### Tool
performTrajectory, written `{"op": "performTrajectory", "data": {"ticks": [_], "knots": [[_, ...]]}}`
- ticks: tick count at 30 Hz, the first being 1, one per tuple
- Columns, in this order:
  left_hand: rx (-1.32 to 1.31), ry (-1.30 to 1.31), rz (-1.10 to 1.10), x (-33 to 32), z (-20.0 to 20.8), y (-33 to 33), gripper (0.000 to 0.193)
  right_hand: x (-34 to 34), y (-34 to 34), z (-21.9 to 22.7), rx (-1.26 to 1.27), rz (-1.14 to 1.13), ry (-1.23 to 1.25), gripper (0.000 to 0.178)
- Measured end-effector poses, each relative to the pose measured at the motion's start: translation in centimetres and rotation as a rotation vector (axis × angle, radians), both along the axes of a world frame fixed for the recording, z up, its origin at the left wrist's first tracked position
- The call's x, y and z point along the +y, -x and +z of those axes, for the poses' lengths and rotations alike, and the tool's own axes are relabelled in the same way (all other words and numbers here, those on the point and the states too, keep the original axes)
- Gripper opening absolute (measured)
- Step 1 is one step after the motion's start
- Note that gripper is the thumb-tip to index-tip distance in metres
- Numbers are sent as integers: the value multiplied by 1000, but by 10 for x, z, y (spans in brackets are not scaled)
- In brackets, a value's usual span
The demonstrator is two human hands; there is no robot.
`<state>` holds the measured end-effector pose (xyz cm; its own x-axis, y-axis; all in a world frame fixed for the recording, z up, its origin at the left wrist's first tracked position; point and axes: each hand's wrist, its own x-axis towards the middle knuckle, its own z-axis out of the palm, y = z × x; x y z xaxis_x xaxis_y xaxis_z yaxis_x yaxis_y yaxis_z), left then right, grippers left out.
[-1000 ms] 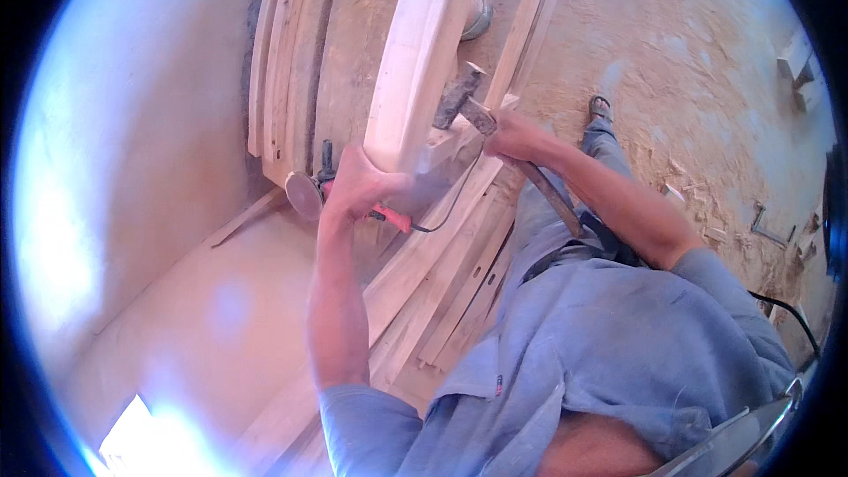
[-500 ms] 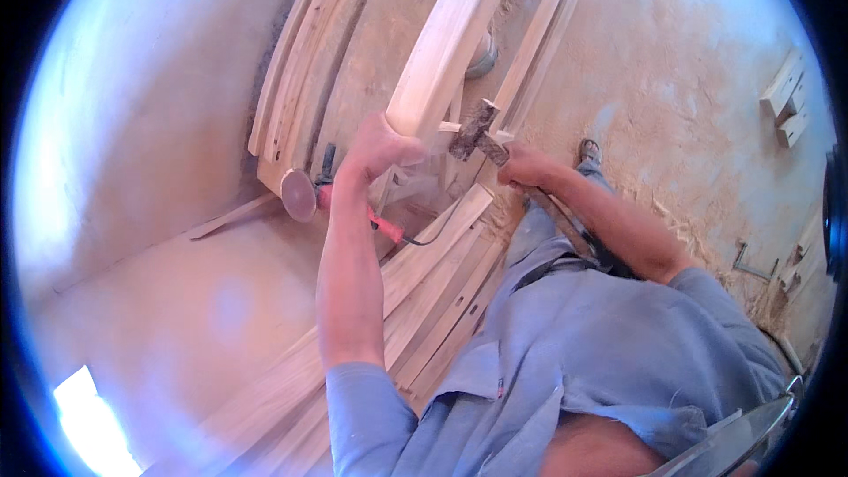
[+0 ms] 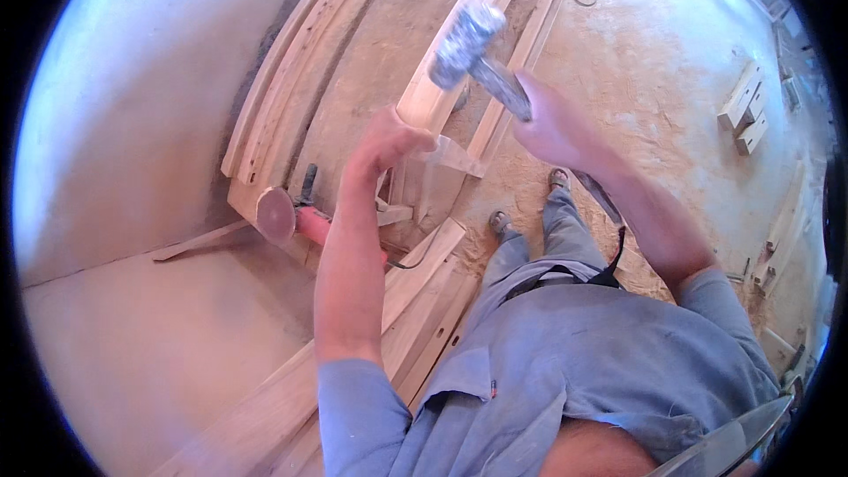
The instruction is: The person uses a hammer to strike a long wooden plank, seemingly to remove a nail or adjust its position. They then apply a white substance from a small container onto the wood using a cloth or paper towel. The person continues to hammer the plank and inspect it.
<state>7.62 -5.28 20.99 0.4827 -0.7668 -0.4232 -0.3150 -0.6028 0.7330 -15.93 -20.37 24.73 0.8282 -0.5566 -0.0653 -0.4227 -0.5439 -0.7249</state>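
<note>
My left hand point(image 3: 389, 141) is closed round the near end of a long, pale wooden beam point(image 3: 428, 102), which runs away toward the far side. My right hand point(image 3: 556, 124) grips the handle of a heavy hammer point(image 3: 505, 84) close below its head. The blocky metal head, smeared by motion, hangs over the beam and covers part of it in this view. Just below my left hand is a short, pale wooden piece point(image 3: 458, 157) reaching toward another long board point(image 3: 530, 57). Whether the left fingers touch it, I cannot tell.
A red angle grinder with a round sanding disc point(image 3: 276, 215) sits at the left, its cord trailing. Long boards point(image 3: 283, 71) lie along the wall, and more planks point(image 3: 415, 300) lie beside my left. Notched wood blocks point(image 3: 744, 110) are at the right. Shavings cover the floor.
My right hand has lifted the hammer from beside the beam's end to above the beam. My left hand still grips the beam. The view has shifted slightly, showing both feet.
</note>
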Motion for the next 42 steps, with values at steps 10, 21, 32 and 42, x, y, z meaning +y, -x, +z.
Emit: {"op": "performTrajectory", "data": {"ticks": [10,21,32,42], "knots": [[45,17,-51,0,-5,-18,43,20,-34,-17,-27,-3,82,27],[52,-5,13,3,-1,-30,50,70,2,-151,76,-151,-937,14],[-59,-75,-2,2,8,-37,46,69,-9,-162,26,-199,-979,16],[-20,-18,44,6,10,-25,49,6,-35,-11,-87,-110,-4,44]]}}
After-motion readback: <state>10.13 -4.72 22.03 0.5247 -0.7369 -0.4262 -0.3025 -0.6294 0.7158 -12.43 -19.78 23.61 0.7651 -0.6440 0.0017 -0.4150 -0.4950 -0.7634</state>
